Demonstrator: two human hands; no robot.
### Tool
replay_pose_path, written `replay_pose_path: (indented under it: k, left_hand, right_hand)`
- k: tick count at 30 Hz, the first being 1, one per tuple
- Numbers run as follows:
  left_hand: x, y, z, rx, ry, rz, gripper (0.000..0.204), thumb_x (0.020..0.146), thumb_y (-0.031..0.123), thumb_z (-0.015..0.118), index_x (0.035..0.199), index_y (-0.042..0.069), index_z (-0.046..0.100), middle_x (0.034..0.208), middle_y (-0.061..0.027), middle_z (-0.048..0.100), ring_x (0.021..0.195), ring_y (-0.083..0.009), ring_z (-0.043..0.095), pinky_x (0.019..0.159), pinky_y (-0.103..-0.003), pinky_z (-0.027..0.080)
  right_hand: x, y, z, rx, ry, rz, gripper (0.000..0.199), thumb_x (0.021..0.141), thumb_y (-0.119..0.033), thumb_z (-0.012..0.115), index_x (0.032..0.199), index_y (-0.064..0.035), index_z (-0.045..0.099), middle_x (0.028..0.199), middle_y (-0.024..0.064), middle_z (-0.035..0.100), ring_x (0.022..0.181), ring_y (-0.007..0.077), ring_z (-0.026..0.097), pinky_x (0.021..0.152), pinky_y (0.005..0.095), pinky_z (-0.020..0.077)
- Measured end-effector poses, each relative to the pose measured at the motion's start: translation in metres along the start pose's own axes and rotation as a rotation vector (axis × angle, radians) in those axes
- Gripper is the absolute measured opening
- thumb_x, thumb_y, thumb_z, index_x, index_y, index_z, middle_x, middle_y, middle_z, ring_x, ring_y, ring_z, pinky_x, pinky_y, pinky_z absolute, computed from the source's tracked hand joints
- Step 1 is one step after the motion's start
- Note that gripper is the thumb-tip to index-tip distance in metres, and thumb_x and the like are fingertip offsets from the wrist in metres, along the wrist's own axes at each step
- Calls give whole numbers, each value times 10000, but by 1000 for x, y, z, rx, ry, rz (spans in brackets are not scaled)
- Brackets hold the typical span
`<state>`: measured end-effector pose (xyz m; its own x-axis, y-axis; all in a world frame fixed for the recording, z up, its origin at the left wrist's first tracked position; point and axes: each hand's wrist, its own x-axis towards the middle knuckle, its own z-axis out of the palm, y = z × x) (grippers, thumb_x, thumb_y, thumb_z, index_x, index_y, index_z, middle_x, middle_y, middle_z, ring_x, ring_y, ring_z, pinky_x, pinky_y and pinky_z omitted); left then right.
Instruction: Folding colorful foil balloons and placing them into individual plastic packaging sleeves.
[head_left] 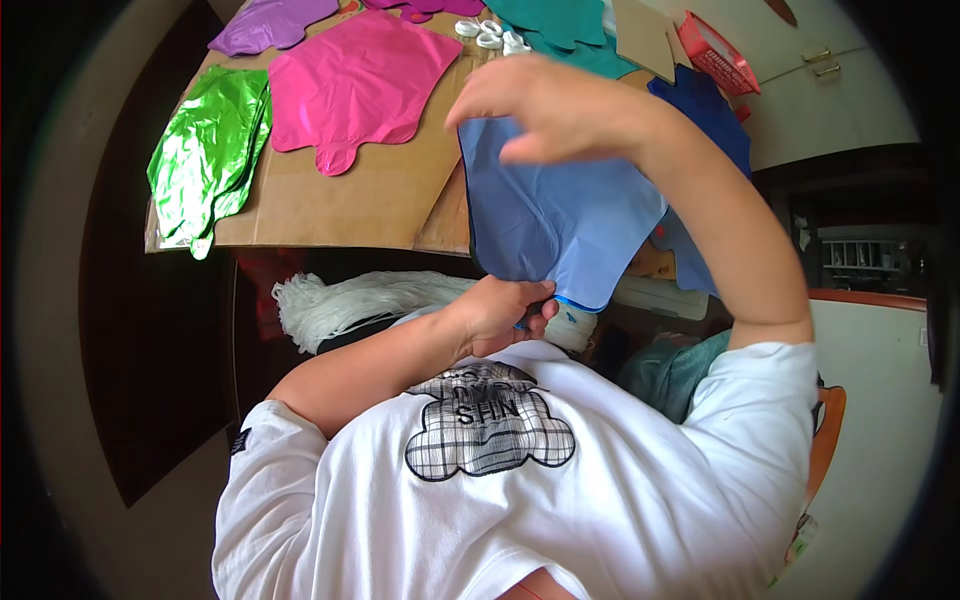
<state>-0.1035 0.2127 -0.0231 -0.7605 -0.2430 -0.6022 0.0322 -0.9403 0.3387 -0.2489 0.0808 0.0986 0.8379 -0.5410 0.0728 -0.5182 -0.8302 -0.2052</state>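
A flat, uninflated light-blue foil balloon [560,205] hangs over the front edge of the cardboard-covered table. My left hand [510,315] is closed on its near end, thumb on top and fingers curled beneath. A strip of brighter blue shows at that edge. Above the balloon's far part, my right hand [550,105] arches with thumb and fingers apart. Nothing shows in its grasp, and whether it touches the foil I cannot tell. A darker blue foil piece [710,115] lies partly behind my right forearm.
On the cardboard [340,215] lie flat foil balloons: shiny green [205,150], pink [360,85], purple [270,22] and teal [560,30]. Small white rolls [488,35] sit at the back, near a red basket [715,55]. A bundle of white strands [370,300] hangs below the table edge.
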Motion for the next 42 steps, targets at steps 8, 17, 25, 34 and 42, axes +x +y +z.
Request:
replay_pose_path:
  k: [8,17,25,34,42]
  left_hand:
    - [2,6,4,155,-25,48,130,964,142,522,860,64,521,725,-31,526,606,-122,445,598,-268,422]
    - [6,5,-6,-237,-200,-85,182,989,157,479,818,96,484,707,17,473,609,-101,354,706,-285,401]
    - [9,3,-5,-254,-198,-55,241,993,186,488,770,93,485,698,23,462,600,-90,366,700,-290,410]
    - [14,-3,-6,-274,-236,9,211,972,194,538,786,112,478,687,22,465,584,-83,379,683,-288,410]
    - [15,-8,-4,-278,-226,42,254,992,215,504,771,98,459,661,23,413,585,-90,367,678,-286,400]
  right_hand:
    - [74,-33,23,-277,-977,77,268,688,-18,597,935,-53,695,869,124,677,859,284,640,873,402,445]
    - [33,33,-10,84,-481,214,169,723,-55,619,880,-13,667,855,123,656,830,309,626,738,396,495]
    - [-16,37,8,-147,-167,-88,155,720,-60,637,875,-50,637,920,97,643,912,305,608,762,400,507]
    - [-90,31,39,-496,163,-321,80,737,-104,596,802,-60,612,961,90,645,980,224,617,979,398,465]
    - [-95,29,57,-482,211,-273,84,739,-106,598,809,-60,612,1005,104,668,977,223,637,960,383,479]
